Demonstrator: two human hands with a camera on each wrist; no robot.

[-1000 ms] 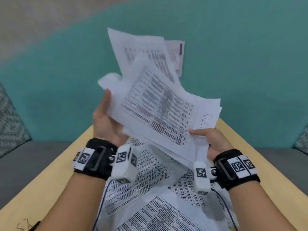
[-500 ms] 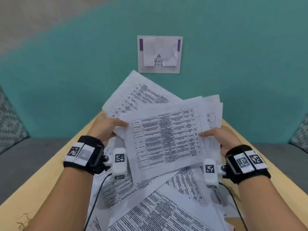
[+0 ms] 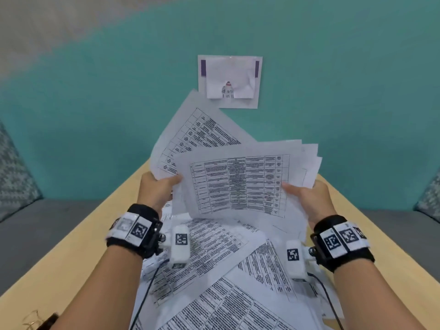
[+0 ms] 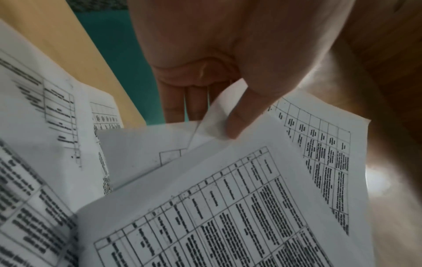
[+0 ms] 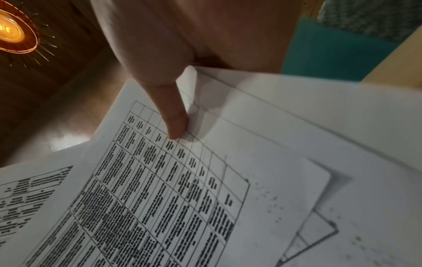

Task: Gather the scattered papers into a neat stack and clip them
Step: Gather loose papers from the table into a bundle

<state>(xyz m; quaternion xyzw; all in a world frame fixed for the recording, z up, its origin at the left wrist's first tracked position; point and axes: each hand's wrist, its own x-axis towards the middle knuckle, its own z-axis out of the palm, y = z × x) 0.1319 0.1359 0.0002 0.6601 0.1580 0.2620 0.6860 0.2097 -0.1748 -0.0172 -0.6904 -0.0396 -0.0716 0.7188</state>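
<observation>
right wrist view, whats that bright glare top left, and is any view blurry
Right wrist: a lit ceiling lamp flares orange; room dim behind the right hand. Left wrist: papers at lower left smear; glare patch at right. Head: fisheye bends the teal wall; mostly sharp.

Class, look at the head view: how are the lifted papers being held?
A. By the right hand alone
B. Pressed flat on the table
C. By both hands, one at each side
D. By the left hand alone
C: the left hand and right hand each grip one side of the lifted papers, above the table.
</observation>
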